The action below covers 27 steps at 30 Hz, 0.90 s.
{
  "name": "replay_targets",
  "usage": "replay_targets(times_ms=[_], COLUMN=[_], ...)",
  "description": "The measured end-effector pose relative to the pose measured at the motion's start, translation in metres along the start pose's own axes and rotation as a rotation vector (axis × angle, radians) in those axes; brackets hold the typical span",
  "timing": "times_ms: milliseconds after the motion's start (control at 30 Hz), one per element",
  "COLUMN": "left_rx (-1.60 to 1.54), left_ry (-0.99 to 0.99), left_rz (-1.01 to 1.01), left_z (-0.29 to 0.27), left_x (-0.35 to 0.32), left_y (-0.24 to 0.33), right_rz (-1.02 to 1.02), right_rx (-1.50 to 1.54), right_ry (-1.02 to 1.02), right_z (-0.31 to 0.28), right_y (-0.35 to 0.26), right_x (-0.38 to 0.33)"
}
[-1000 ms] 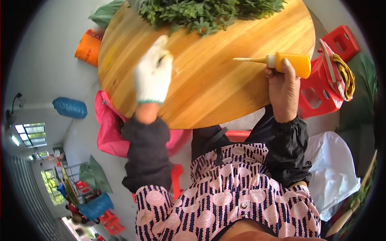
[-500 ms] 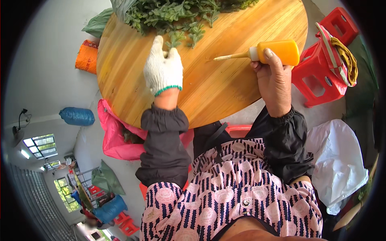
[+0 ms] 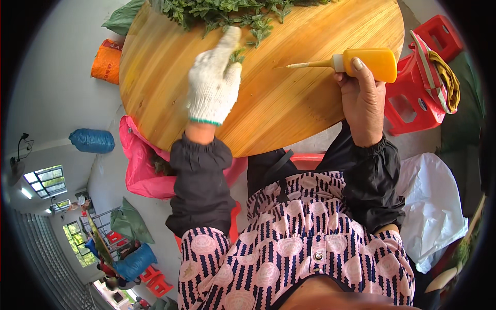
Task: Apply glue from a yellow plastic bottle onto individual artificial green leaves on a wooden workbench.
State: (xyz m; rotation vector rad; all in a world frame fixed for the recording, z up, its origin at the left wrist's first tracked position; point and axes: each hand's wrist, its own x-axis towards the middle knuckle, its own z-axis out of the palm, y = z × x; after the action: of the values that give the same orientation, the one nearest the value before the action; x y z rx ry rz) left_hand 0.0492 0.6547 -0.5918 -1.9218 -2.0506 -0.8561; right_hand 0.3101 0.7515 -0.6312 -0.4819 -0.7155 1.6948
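My left hand (image 3: 214,85), in a white knitted glove with a green cuff edge, is over the wooden table by the green leafy sprigs (image 3: 222,11). Its index finger stretches toward the pile and the thumb stands apart, so the hand is open. A small sprig (image 3: 237,56) shows between finger and thumb; whether they touch it is unclear. The other fingers are partly hidden. My bare right hand (image 3: 364,98) is closed around a yellow squeeze bottle (image 3: 371,64). The bottle lies sideways in the air, its long, pale-tipped nozzle pointing left above the tabletop.
The round wooden table (image 3: 170,98) reaches close to my lap. At right are red plastic stools (image 3: 413,98) with a striped bag and cloth. A pink bag (image 3: 139,170) hangs below the table's left edge, and a white bag (image 3: 431,201) lies at right.
My left hand has moved further along the sprigs, its index finger now extended and a small sprig nearer the thumb. The right hand still holds the bottle; the whole view has shifted slightly.
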Motion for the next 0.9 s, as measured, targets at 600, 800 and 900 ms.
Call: replay_targets(times_ms=[600, 800, 900], left_rx=[-0.211, 0.067, 0.071], left_ry=[-0.071, -0.049, -0.017], left_rz=[-0.302, -0.209, -0.17], left_z=[0.025, 0.019, 0.025], left_x=[-0.016, -0.02, -0.021], left_y=[-0.008, -0.012, -0.022], right_rz=[-0.211, -0.193, -0.264], right_rx=[-0.441, -0.492, -0.617], right_ry=[-0.236, -0.316, -0.334], right_z=[0.064, 0.086, 0.092], right_y=[0.017, 0.037, 0.048], right_x=[-0.016, -0.02, -0.019])
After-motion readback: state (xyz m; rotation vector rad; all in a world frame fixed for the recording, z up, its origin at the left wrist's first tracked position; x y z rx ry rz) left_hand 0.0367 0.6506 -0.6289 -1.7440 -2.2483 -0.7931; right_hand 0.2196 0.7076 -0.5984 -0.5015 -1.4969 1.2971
